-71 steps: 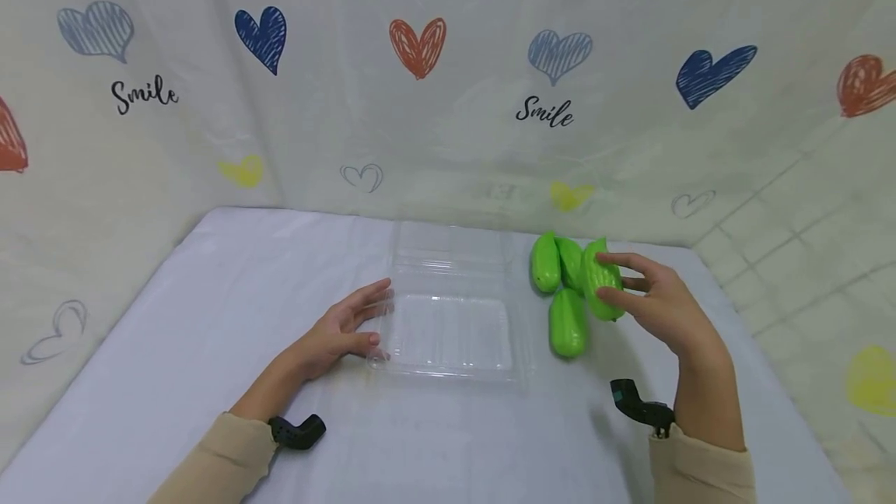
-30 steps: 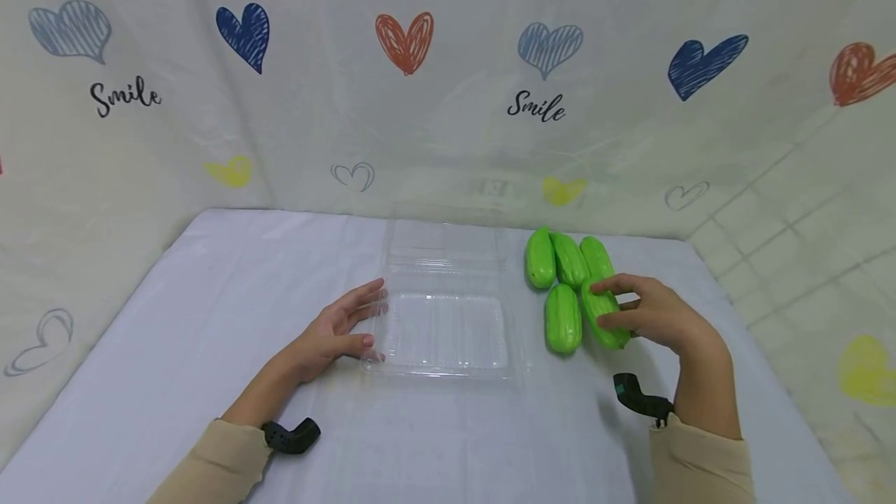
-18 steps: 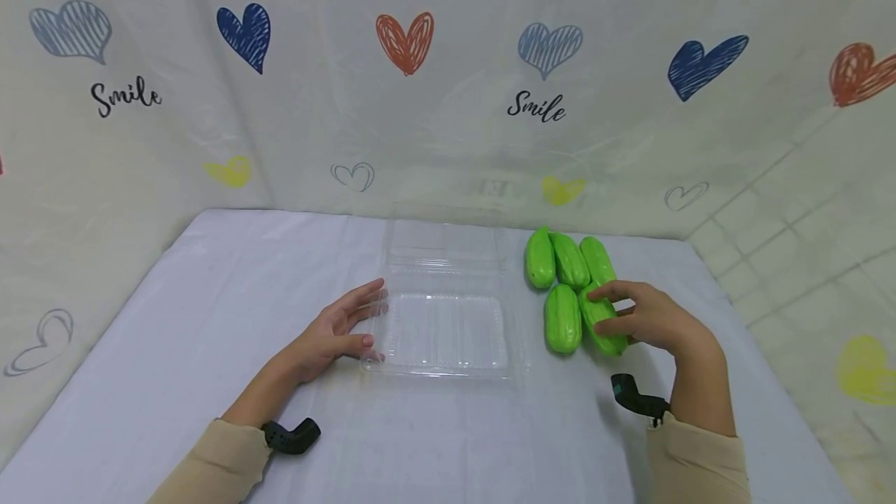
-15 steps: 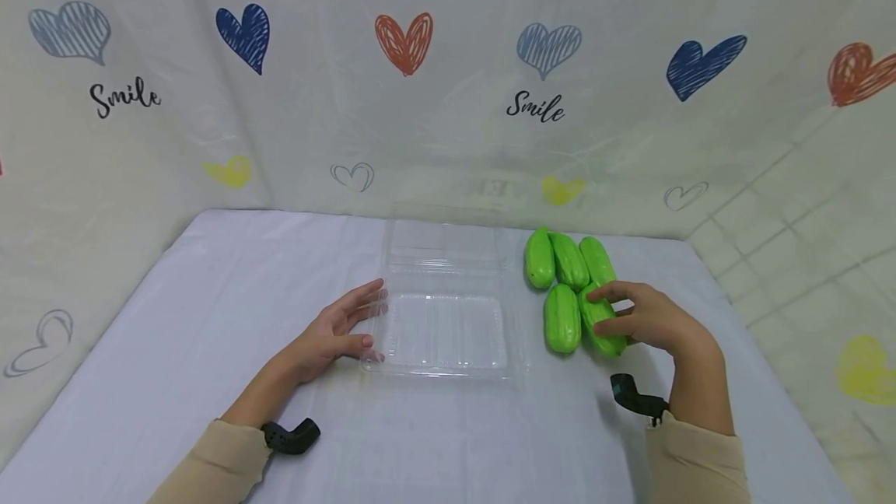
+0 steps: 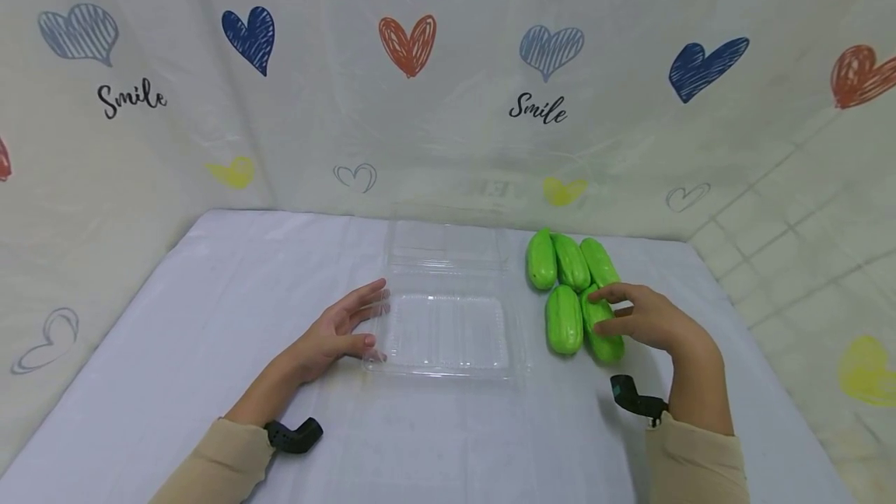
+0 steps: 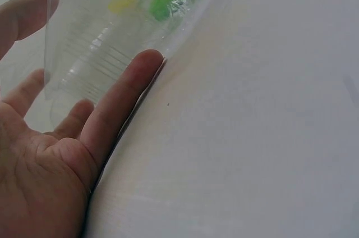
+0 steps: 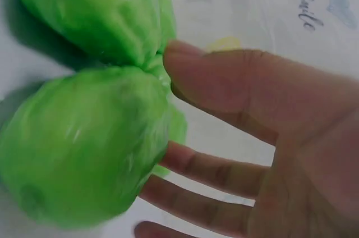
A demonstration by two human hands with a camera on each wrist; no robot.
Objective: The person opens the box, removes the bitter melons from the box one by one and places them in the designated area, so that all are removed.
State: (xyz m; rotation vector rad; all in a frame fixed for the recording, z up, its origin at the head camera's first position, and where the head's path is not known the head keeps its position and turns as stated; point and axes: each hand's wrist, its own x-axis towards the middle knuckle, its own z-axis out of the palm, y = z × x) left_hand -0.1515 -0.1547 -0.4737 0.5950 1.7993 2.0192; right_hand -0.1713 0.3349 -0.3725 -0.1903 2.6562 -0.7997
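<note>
Several glossy, bright green, ridged oblong vegetables lie together right of the container, three at the back and two in front. My right hand (image 5: 647,317) is over the front right vegetable (image 5: 605,347), fingers extended beside it. In the right wrist view the thumb (image 7: 207,78) stands clear of the nearest vegetable (image 7: 84,148), and the fingertips are partly hidden behind it. My left hand (image 5: 332,341) rests at the left side of a clear plastic clamshell container (image 5: 448,372), with straight fingers and thumb against its wall. The container's lid (image 5: 444,243) is folded back.
A white cloth (image 5: 434,442) covers the table. Behind it hangs a pale sheet (image 5: 462,131) printed with hearts and the word Smile. The front left vegetable (image 5: 564,320) lies between the container and my right hand. Each wrist carries a black camera mount (image 5: 295,435).
My right hand has brought a green vegetable down from above the back ones to the front right spot, and its fingers have loosened from it. My left hand has stayed at the container.
</note>
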